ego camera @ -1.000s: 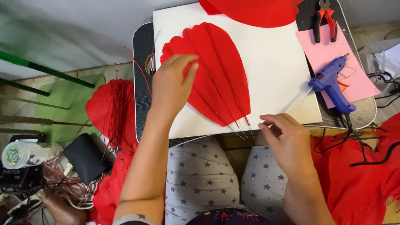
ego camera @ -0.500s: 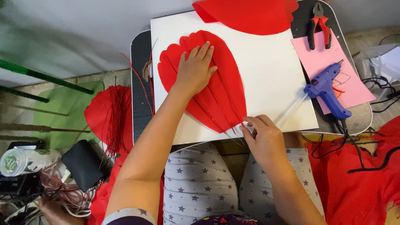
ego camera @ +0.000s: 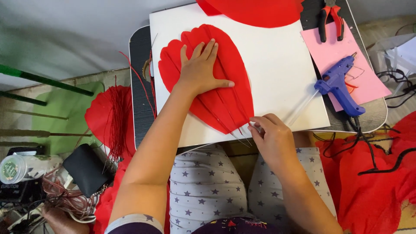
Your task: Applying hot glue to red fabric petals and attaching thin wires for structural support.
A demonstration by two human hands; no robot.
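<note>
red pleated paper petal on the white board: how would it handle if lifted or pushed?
The red pleated paper petal looks thin and light, so probably floppy if lifted by one edge. The left hand presses it flat, suggesting the folds spring up. The right hand pinches its narrow tip; on the smooth white board it would likely slide easily.

At the far left edge, low on the floor, a clear cylindrical plastic container with a green round end (ego camera: 12, 168) lies on its side. Just beneath it sits a dark box-shaped object bearing a pale printed label (ego camera: 15, 187). No screens or signs appear elsewhere.
</note>
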